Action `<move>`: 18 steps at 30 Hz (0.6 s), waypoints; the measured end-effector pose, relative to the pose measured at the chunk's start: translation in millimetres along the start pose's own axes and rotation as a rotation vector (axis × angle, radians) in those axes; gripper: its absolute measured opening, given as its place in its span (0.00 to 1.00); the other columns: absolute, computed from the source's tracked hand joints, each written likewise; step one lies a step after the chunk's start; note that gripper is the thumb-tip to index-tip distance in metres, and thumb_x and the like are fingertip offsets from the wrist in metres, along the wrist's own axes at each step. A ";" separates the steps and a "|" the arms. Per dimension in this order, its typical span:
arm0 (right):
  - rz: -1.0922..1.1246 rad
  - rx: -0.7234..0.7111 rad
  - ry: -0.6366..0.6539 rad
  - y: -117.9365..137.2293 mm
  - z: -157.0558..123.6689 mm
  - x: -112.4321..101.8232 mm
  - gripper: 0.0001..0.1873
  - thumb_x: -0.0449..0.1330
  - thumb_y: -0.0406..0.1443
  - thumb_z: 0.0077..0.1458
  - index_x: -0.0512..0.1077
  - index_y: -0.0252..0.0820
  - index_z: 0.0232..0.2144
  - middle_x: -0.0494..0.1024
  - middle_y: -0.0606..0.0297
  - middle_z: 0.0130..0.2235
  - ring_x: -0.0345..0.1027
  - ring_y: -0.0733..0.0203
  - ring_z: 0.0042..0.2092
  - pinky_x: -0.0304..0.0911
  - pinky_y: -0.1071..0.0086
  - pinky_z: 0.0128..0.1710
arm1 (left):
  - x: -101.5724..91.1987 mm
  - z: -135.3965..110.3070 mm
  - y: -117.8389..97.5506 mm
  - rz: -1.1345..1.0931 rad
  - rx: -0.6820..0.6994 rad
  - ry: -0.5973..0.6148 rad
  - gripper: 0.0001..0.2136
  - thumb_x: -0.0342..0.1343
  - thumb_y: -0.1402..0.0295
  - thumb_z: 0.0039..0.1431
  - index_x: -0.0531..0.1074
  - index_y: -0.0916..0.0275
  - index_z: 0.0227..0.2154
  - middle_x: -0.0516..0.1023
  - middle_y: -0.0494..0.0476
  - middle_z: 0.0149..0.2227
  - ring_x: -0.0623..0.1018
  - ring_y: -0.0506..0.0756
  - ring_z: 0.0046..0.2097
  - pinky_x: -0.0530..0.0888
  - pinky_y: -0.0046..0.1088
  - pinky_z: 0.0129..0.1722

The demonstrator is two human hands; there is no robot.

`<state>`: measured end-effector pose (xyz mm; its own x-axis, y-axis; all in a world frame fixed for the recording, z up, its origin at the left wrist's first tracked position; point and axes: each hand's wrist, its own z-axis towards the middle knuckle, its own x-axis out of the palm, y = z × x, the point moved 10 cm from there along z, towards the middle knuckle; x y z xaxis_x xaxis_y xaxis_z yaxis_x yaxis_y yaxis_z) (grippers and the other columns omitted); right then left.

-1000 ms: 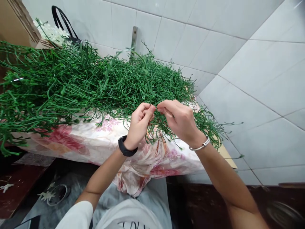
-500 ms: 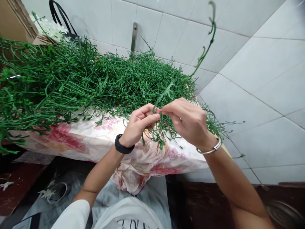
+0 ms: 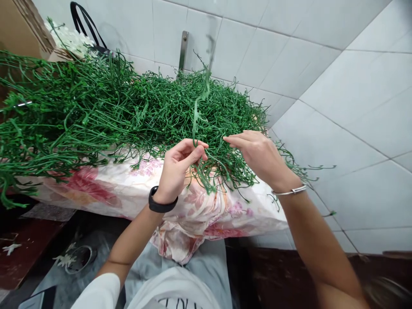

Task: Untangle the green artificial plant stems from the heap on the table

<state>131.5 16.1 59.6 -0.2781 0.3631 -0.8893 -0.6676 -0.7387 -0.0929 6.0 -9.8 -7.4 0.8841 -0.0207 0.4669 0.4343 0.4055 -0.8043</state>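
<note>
My left hand [image 3: 176,169] pinches a green plastic flower stem [image 3: 195,115] between thumb and fingers. The upper part of the stem rises in front of the wall, blurred at its tip, and its lower branches hang below my fingers. To the right, apart from the stem, my right hand [image 3: 260,158] hovers with its fingers stretched out and nothing visible in them. Behind both hands lies a large heap of similar green stems [image 3: 151,107] on a table covered by a floral cloth [image 3: 128,191].
White flower heads [image 3: 72,40] sit beside a cardboard box [image 3: 24,28] at the back left. A tiled wall [image 3: 277,56] with a metal strip [image 3: 183,49] closes off the back and right. Lower left, a round container [image 3: 80,259] stands near a phone-like object [image 3: 32,300].
My right hand has come away from the left and moved slightly right, its fingers straightening. The held stem has swung left to nearly upright, and my left hand has shifted a little left.
</note>
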 end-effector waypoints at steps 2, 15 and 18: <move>0.140 0.041 -0.062 9.5 1.5 -2.5 0.16 0.46 0.33 0.58 0.69 0.40 0.44 0.76 0.60 0.40 0.68 0.62 0.41 0.61 0.65 0.41 | -4.6 2.9 1.8 0.006 0.009 -0.066 0.05 0.59 0.67 0.47 0.74 0.61 0.28 0.73 0.52 0.27 0.69 0.44 0.27 0.65 0.17 0.23; -0.081 -0.196 -0.170 75.3 0.0 -11.2 0.18 0.44 0.40 0.59 0.62 0.39 0.21 0.67 0.65 0.23 0.55 0.66 0.26 0.51 0.66 0.36 | -15.8 0.5 -3.0 0.037 0.081 -0.222 0.06 0.60 0.65 0.46 0.74 0.62 0.23 0.70 0.50 0.22 0.63 0.43 0.21 0.55 0.19 0.17; -0.122 -0.190 -0.193 75.7 -0.5 -12.1 0.17 0.44 0.39 0.59 0.62 0.40 0.21 0.68 0.65 0.23 0.56 0.65 0.27 0.51 0.65 0.37 | -12.0 -2.2 -10.3 0.061 0.151 -0.234 0.05 0.59 0.66 0.48 0.74 0.62 0.23 0.68 0.49 0.20 0.61 0.43 0.21 0.56 0.20 0.18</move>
<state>84.6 -44.6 63.1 -0.3423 0.5432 -0.7666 -0.5678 -0.7697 -0.2918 -8.7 -15.8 -5.5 0.8363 0.2123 0.5056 0.3352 0.5317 -0.7778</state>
